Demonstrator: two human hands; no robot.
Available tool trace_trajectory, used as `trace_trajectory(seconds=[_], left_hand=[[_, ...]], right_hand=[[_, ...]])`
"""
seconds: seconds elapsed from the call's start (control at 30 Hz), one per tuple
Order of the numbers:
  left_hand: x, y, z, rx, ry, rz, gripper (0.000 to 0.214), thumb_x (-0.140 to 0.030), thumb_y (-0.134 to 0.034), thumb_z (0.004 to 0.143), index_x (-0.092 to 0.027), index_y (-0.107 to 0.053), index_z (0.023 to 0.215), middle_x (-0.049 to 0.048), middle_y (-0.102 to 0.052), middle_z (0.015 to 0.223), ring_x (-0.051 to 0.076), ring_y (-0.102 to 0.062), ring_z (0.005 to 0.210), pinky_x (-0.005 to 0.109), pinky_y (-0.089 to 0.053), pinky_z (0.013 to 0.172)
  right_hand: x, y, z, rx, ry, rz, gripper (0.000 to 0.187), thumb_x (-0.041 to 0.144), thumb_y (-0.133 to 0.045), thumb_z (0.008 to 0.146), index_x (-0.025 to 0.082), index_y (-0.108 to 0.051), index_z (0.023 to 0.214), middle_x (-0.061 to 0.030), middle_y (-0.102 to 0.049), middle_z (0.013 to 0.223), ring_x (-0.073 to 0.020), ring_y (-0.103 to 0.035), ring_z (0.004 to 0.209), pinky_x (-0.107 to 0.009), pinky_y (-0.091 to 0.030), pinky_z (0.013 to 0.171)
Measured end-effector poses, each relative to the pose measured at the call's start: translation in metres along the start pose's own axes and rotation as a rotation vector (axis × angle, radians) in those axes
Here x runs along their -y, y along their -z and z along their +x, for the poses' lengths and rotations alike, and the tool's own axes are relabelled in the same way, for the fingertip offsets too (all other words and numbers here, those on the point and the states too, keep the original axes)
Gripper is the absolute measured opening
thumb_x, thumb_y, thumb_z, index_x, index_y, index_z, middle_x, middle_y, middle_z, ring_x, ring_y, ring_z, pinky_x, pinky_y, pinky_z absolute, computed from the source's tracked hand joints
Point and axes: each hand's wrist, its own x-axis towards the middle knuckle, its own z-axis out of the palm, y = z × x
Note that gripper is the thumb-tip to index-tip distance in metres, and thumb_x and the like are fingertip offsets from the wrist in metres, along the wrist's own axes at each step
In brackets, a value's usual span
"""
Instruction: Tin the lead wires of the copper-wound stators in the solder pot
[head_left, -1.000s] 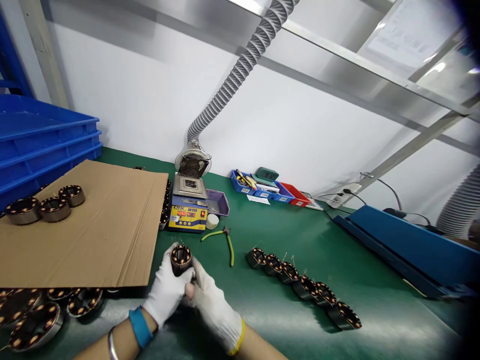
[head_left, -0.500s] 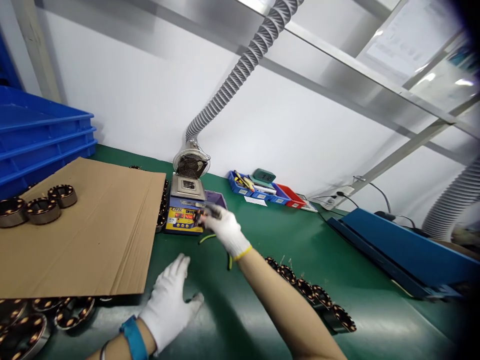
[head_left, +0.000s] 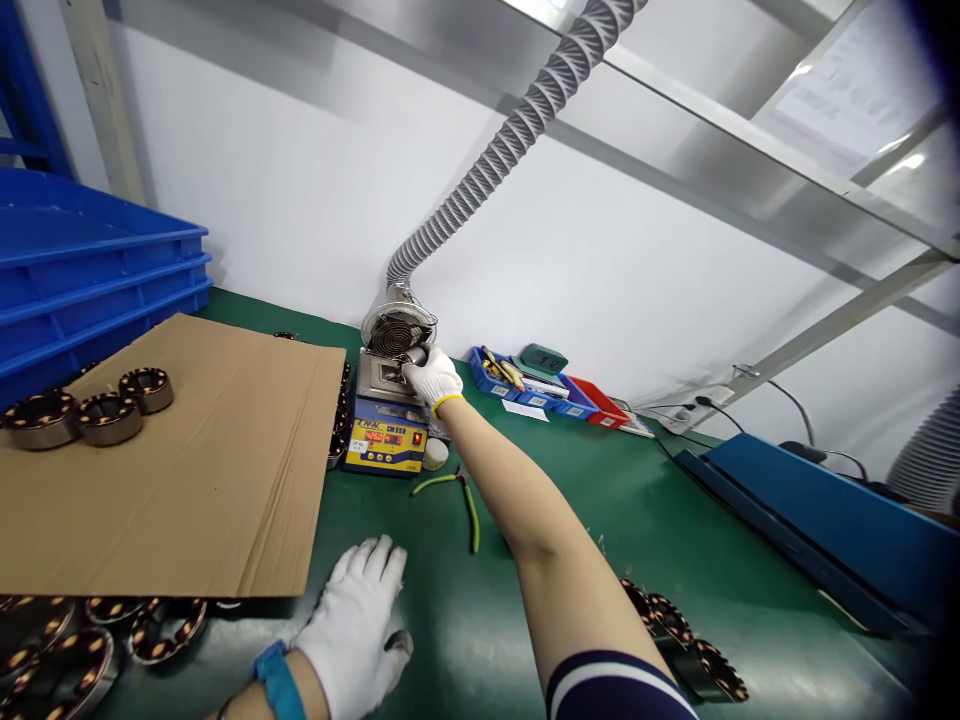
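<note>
My right hand (head_left: 435, 378), in a white glove, reaches to the solder pot (head_left: 386, 448), a blue and yellow unit with a red digital display. Its fingers close around a small motor stator (head_left: 414, 356), held over the square opening in the pot's metal top; the glove hides much of it. My left hand (head_left: 358, 620), also gloved, is spread with nothing in it, low over the green bench just right of the cardboard sheet (head_left: 225, 470). Green-handled pliers (head_left: 463, 476) lie splayed in front of the pot, beside a small round white container (head_left: 435, 454).
Three stators (head_left: 109, 418) stand on the cardboard, with more (head_left: 166, 630) under its front edge. A row of stators (head_left: 697, 655) is at right. Behind are an extraction hose (head_left: 517, 140), blue trays (head_left: 97, 265), small bins (head_left: 491, 372) and a blue panel (head_left: 817, 520).
My right hand has carried the stator from in front of the display up and back to the pot's top, uncovering the pliers. My left hand stays low and spread; the view has shifted slightly.
</note>
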Motion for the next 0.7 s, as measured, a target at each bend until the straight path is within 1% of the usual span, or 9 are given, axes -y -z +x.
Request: trace_trajectory(seconds=[0.13, 0.27, 0.5, 0.7], left_hand=[[0.0029, -0.0032, -0.0017, -0.018, -0.024, -0.044, 0.078, -0.046, -0.043, 0.08, -0.014, -0.025, 0.149, 0.0111, -0.017, 0.152, 0.028, -0.013, 0.14, 0.042, -0.001, 0.116], [0.005, -0.0055, -0.0015, -0.018, -0.023, -0.034, 0.079, -0.047, -0.044, 0.08, -0.014, -0.026, 0.149, 0.011, -0.017, 0.152, 0.028, -0.013, 0.14, 0.042, -0.001, 0.116], [0.0025, -0.0018, -0.0014, -0.008, -0.023, -0.031, 0.079, -0.047, -0.043, 0.08, -0.013, -0.025, 0.149, 0.0121, -0.017, 0.152, 0.029, -0.013, 0.14, 0.043, -0.002, 0.115], [0.001, 0.0011, -0.0028, 0.01, -0.022, -0.024, 0.078, -0.048, -0.041, 0.082, -0.013, -0.024, 0.149, 0.0126, -0.016, 0.152, 0.029, -0.012, 0.14, 0.043, -0.001, 0.115]], right_hand=[[0.0014, 0.0015, -0.0033, 0.038, 0.011, -0.033, 0.059, 0.041, -0.058, 0.068, 0.023, -0.053, 0.123, -0.0031, -0.063, 0.107, -0.0239, -0.058, 0.102, -0.035, -0.045, 0.086], [0.0044, 0.0033, -0.0038, 0.045, 0.006, -0.046, 0.055, 0.041, -0.057, 0.067, 0.025, -0.055, 0.119, -0.0019, -0.063, 0.106, -0.0246, -0.058, 0.1, -0.036, -0.045, 0.084], [0.003, -0.0001, 0.0001, 0.06, 0.017, -0.047, 0.054, 0.042, -0.058, 0.067, 0.025, -0.056, 0.118, -0.003, -0.063, 0.104, -0.0251, -0.058, 0.099, -0.036, -0.045, 0.082], [0.0043, 0.0006, 0.0001, 0.058, 0.038, -0.054, 0.054, 0.041, -0.057, 0.068, 0.024, -0.055, 0.118, -0.0027, -0.063, 0.103, -0.0238, -0.058, 0.099, -0.034, -0.045, 0.082]])
